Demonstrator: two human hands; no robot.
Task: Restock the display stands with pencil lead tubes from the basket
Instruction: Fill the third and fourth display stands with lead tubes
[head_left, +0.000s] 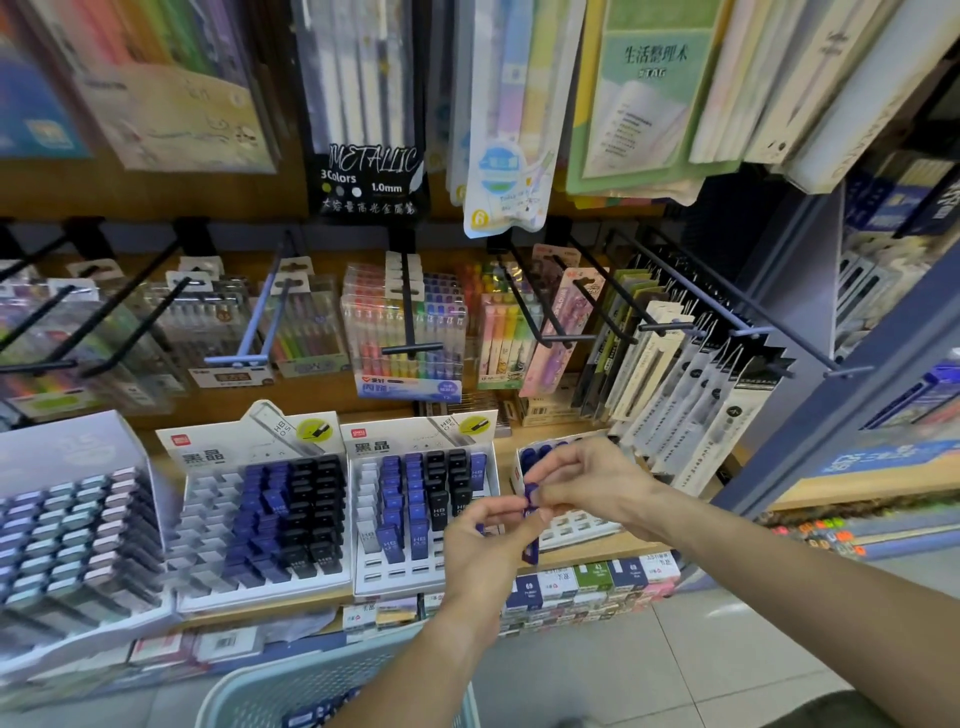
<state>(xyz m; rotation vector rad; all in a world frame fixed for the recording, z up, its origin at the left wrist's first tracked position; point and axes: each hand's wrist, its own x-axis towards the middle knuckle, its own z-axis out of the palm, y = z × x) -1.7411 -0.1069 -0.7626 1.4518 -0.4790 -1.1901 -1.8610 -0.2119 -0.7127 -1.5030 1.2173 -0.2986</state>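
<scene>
Looking from the biggest thing down, the long wooden shelf (587, 558) carries three white cardboard display stands in a row. The left stand (260, 525) has blue and black tubes in its right half, but many slots near its left edge are bare. The middle stand (423, 519) has blue and black tubes in the middle and right, with bare slots at its left edge and along its front edge. The right stand (563, 512) sits partly behind the hands, so its fill is hard to tell; some front slots look bare. So I think the job is partly done, with plenty left.

The pale green plastic basket (332, 686) sits below the shelf's front edge, with a few blue tubes showing inside.

Both hands meet in front of the right stand. The right hand (587, 483) and the left hand (488, 540) each pinch the small dark blue pencil lead tubes (531, 512) between fingertips, not yet in a slot.
</scene>
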